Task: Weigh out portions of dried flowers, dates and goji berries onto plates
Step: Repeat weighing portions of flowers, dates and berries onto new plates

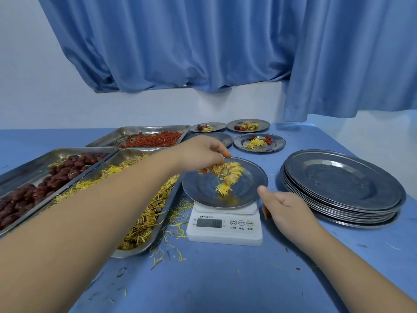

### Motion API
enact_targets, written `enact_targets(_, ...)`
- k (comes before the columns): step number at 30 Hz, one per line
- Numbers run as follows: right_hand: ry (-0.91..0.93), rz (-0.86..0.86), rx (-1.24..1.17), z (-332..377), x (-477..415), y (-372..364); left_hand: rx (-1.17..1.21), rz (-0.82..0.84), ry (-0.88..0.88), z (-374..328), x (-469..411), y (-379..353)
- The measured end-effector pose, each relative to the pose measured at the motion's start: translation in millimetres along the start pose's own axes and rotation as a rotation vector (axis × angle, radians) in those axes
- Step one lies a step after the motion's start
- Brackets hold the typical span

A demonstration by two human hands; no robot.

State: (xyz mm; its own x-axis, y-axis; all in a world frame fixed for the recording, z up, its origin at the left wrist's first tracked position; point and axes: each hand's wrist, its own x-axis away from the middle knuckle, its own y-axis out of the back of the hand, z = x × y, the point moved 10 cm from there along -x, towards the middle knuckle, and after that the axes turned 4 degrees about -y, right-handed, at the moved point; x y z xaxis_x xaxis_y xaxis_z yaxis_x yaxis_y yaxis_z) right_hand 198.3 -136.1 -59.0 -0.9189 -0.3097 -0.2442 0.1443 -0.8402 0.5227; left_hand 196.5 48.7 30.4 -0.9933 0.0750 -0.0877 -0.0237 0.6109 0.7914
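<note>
Over the plate on the scale, your left hand pinches a dried flower in curled fingertips, so release pieces singly, watch the display, and hold your loosely curled, empty right hand off the rim.

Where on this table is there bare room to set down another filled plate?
Bare table: the near strip before the scale, between the forearms, with only stray petals; the far right corner behind the plate stack. Crowded: the left, filled by three trays; the filled plates behind the scale; the right hand sits between scale and stack.
</note>
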Motion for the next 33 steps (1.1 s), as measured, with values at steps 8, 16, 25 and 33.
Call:
enact_targets(8, 0.019, -0.009, 0.004, -0.6, 0.2, 0.3, -0.213, -0.128, 0.047, 14.9, -9.9, 6.9)
enact_targets(16, 0.037, 0.008, -0.014, 0.3, 0.4, -1.8, -0.449, 0.100, -0.102, 5.4, 6.2, -20.8)
enact_targets(25, 0.031, 0.017, -0.037, 1.4, 1.7, -0.3, -0.251, 0.049, -0.039, 7.0, 8.7, -10.6)
enact_targets(33, 0.039, 0.014, -0.017, 2.4, 1.8, 0.9, 0.153, -0.049, 0.056, 17.4, 25.1, 25.9)
